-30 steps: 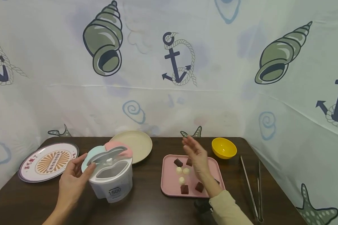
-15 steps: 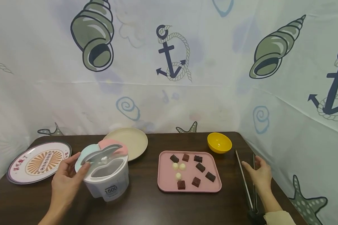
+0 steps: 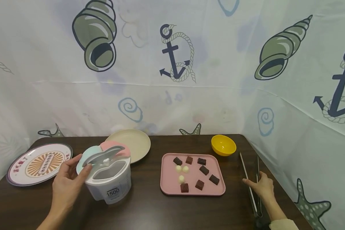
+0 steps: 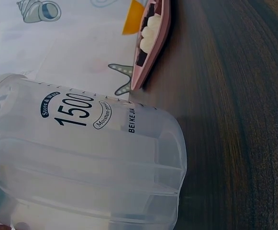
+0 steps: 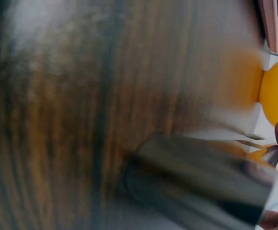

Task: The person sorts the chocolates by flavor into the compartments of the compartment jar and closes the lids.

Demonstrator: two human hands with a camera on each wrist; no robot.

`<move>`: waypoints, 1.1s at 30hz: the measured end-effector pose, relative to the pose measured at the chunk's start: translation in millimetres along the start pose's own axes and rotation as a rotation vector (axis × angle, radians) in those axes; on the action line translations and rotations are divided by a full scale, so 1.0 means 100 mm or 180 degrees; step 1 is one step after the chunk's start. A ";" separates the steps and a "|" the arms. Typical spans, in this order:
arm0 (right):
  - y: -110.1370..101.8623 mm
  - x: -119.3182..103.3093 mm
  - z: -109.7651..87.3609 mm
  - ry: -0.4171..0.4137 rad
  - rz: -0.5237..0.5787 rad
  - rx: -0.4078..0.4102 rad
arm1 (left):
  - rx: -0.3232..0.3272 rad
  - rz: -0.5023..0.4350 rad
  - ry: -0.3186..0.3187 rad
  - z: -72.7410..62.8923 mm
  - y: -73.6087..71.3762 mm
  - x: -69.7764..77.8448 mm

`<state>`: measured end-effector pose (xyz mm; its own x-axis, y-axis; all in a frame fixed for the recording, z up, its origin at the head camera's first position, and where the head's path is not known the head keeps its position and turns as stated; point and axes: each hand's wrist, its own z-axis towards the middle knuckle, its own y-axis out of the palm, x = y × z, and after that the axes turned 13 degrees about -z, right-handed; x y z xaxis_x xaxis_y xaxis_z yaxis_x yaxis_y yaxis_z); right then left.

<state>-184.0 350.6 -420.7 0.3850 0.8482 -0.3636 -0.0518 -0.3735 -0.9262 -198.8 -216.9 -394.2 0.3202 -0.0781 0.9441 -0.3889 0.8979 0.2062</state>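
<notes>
My left hand (image 3: 66, 182) grips a clear storage container (image 3: 115, 182) at its lid, thumb by the raised grey flap (image 3: 103, 156). The flap stands up and the opening beneath it shows; the other lid parts are mint and pink. The container's printed wall fills much of the left wrist view. On the right of the table my right hand (image 3: 263, 187) is spread over metal tongs (image 3: 244, 169), thumb towards the left arm and fingers by the right arm. The tongs' arms stand wide apart. Their broad bent end appears blurred in the right wrist view.
A pink tray (image 3: 172, 180) carries several dark brown squares and white balls. Behind it stands a yellow bowl (image 3: 223, 145). A cream plate (image 3: 139, 145) lies behind the container, and a printed oval plate (image 3: 20, 172) is at the left. A patterned cloth hangs behind the table.
My right hand has moved from above the tray rightward to the tongs, then slightly nearer me along them. The view has shifted a little. My left hand keeps its hold on the container.
</notes>
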 end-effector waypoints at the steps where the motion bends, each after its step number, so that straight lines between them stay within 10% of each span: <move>1: 0.01 0.00 0.00 0.0008 0.0019 -0.0016 | 0.0001 -0.0033 0.0002 0.00 0.00 0.00; 19: 0.07 0.10 0.02 -0.0014 0.0496 0.0581 | -0.0058 0.0333 0.0031 0.00 -0.01 -0.01; 29: 0.13 -0.15 0.03 -0.2184 0.0960 0.0820 | -0.0186 0.0129 0.0347 0.11 -0.15 -0.28; 33: 0.20 -0.27 0.01 -0.2377 0.0748 0.0589 | -0.0191 0.0208 0.0289 0.11 -0.17 -0.30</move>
<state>-196.8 320.6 -429.6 -0.3694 0.8067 -0.4613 -0.2320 -0.5607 -0.7948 -211.4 -234.4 -423.0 0.3739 0.0185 0.9273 -0.3599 0.9244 0.1267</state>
